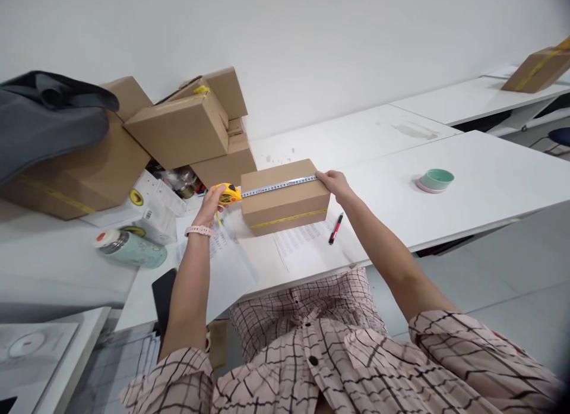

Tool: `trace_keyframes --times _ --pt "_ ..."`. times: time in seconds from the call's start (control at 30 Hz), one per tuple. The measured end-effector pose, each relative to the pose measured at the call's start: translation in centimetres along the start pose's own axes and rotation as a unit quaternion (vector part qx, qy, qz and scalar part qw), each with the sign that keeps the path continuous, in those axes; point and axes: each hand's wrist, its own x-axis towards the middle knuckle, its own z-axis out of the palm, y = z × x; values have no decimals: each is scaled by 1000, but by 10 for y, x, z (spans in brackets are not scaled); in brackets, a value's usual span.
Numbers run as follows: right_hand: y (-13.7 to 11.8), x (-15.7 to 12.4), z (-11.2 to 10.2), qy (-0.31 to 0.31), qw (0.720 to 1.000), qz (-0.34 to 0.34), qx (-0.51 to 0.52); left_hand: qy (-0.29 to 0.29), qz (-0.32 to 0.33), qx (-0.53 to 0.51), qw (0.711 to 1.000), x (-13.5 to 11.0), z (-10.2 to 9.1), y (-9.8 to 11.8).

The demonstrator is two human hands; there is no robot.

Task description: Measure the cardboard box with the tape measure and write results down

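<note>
A small cardboard box [285,205] with a yellow tape band sits on the white table [467,194] in front of me. My left hand [211,205] grips a yellow tape measure case [230,194] at the box's left end. The white measuring blade [278,186] runs across the box's top. My right hand [333,182] pinches the blade's tip at the box's right top edge.
Printed sheets [303,242] and a red-and-black pen [335,228] lie near the box. Stacked cardboard boxes [178,129], a grey bag [48,120] and a mint bottle [131,247] fill the left. A green tape roll [436,179] lies at right. Another box [538,69] rests far right.
</note>
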Motion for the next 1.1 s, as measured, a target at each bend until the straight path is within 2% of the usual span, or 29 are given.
trace_keyframes --times 0.07,0.13,0.17,0.23,0.33,0.43,0.47,0.53,0.6,0.7,0.87,1.0,1.1 --pt "-1 1 -3 17 998 -28 -46 8 7 7 1000 -6 -3 8" --pt "-6 2 -8 29 997 -54 -55 -8 28 5 1000 -23 -8 18" --pt "-10 2 -11 34 996 -73 -42 -32 36 3 999 -36 -9 22" --pt "-21 4 -13 45 991 -126 -4 -127 29 -1 991 -74 -6 25" --pt "-44 11 -1 5 980 -199 -7 -309 -61 -57 947 -141 26 11" --pt "-65 25 32 -97 961 -233 -112 -407 -148 -219 874 -186 79 -8" --pt "-70 31 45 -120 951 -238 -157 -399 -155 -254 867 -191 95 -12" --pt "-79 40 67 -135 934 -233 -235 -361 -148 -301 870 -188 119 -11" --pt "-84 47 80 -128 929 -205 -279 -317 -137 -322 882 -175 129 -3" --pt "-85 49 82 -132 931 -164 -297 -293 -150 -327 886 -164 129 8" --pt "-80 46 76 -157 928 -158 -298 -288 -167 -335 882 -181 135 5" --pt "-77 47 80 -158 926 -164 -301 -278 -169 -329 887 -187 144 3" --pt "-77 53 79 -172 942 -165 -235 -280 -166 -307 894 -186 142 6"
